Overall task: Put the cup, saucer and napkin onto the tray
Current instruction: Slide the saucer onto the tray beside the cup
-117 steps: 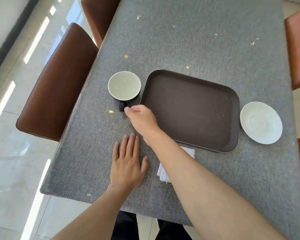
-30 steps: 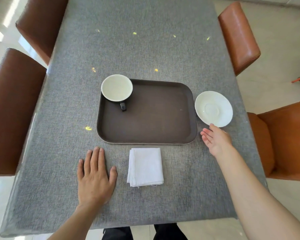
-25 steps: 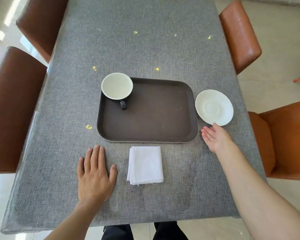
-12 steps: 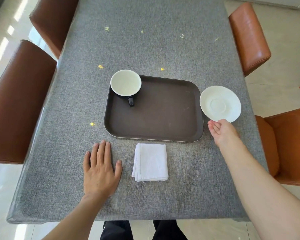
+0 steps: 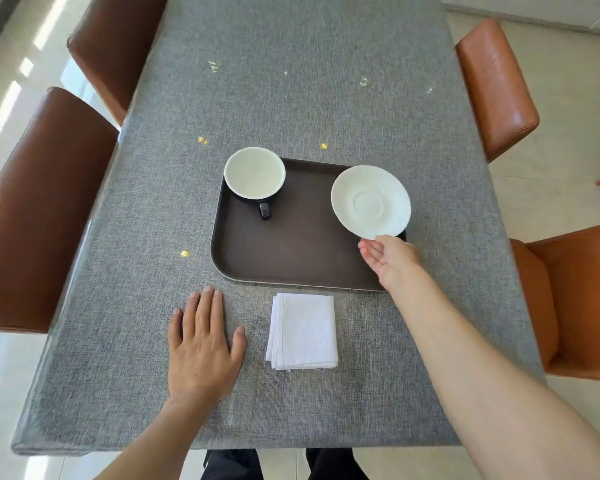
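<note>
A dark brown tray lies in the middle of the grey table. A black cup with a white inside stands in the tray's far left corner, its handle pointing toward me. My right hand grips the near rim of a white saucer and holds it tilted above the tray's far right part. A folded white napkin lies on the table just in front of the tray. My left hand rests flat on the table, left of the napkin, fingers apart.
The grey cloth-covered table is flanked by two brown chairs on the left and two orange-brown chairs on the right. Small yellow specks dot the cloth beyond and left of the tray.
My right hand has taken hold of the saucer, lifted it off the table and carried it left over the tray. The left hand has stayed put.
</note>
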